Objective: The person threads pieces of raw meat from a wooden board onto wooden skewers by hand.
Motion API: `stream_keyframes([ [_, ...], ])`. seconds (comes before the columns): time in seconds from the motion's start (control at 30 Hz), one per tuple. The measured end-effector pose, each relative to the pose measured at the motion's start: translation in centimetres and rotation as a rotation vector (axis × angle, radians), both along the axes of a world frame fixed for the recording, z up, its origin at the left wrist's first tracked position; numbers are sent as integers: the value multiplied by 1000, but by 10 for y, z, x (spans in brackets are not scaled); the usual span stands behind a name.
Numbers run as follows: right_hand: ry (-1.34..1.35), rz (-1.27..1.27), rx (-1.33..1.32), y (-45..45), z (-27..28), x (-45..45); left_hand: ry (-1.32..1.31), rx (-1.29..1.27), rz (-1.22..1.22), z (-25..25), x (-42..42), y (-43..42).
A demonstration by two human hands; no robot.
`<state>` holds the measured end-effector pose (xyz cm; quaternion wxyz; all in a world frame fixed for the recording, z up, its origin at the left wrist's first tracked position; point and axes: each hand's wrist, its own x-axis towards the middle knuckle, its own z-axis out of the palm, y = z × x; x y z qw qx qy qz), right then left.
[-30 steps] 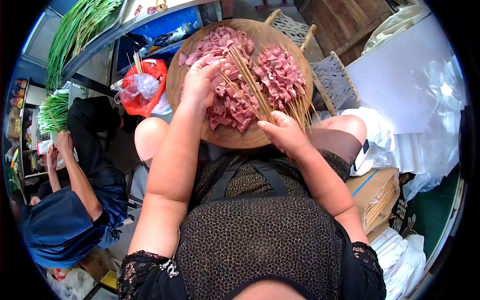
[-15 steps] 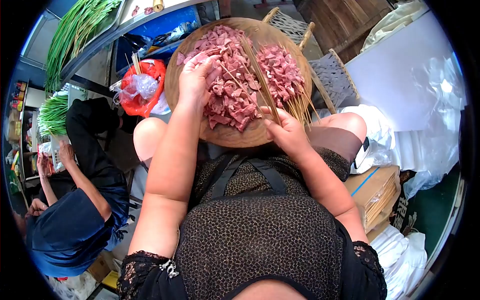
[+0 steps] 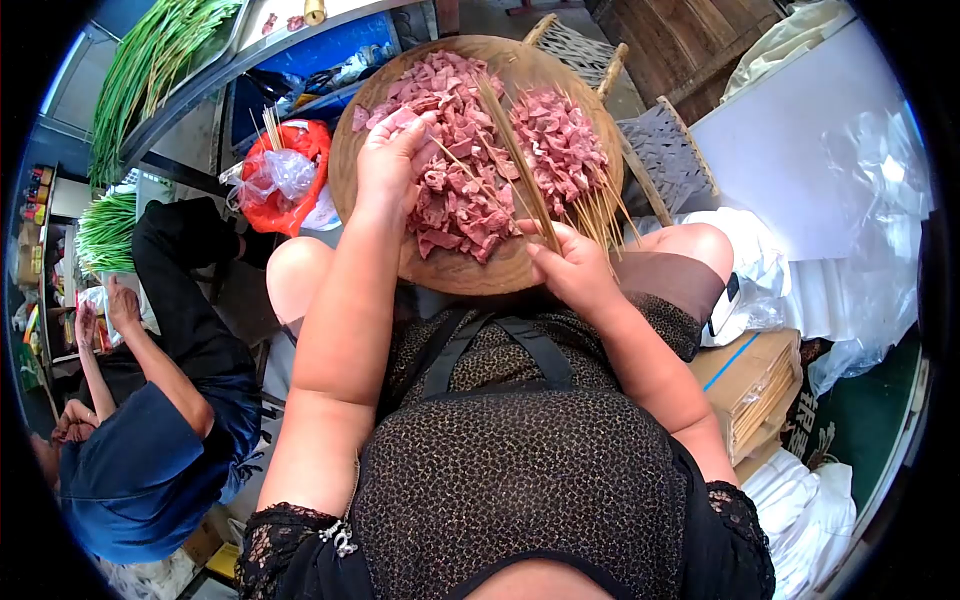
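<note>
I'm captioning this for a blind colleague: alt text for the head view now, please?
A person's right hand grips a bundle of thin skewers over a round wooden board heaped with cut meat; the left hand is over the meat's left edge. Loaded skewers lie at right.

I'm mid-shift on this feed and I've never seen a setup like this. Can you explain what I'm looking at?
There is no machine here: a person works bare-handed, and the view comes from a camera on their head, looking forward and down. On the round wooden board lie heaped pieces of pink meat; at its right, more meat with thin sticks poking out. The right hand holds a bundle of sticks. The left hand is at the heap; its grip is unclear. The person in blue is someone else.
</note>
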<state>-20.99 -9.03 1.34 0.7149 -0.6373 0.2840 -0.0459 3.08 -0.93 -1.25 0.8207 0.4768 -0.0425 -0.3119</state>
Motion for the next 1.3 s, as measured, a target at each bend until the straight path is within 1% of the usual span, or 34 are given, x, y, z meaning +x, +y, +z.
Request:
stream_keyframes([
  [0.13, -43, -37, 20, 0, -1, 2, -10, 17, -38, 2, -1, 0],
  [0.3, -14, -50, 34, -2, -1, 1, -24, 15, -79, 6, -3, 2],
  [0.47, -35, -43, 49, -4, -2, -1, 22, -5, -128, 5, -3, 2],
  [0.63, -47, 10, -61, -13, -3, -6, 48, -4, -220, 8, -1, 5],
  [0.87, -81, -10, -60, -20, -9, -12, 105, 53, -352, 23, -12, 4],
  [0.97, -82, -26, -123, -17, -14, -13, 80, 31, -422, 20, -16, 4],
  [1.13, -119, -39, -16, -16, -18, -14, 57, 37, -400, 23, -19, 2],
  [1.3, -110, -44, -36, -13, -15, -14, 56, 35, -322, 14, -16, -2],
])
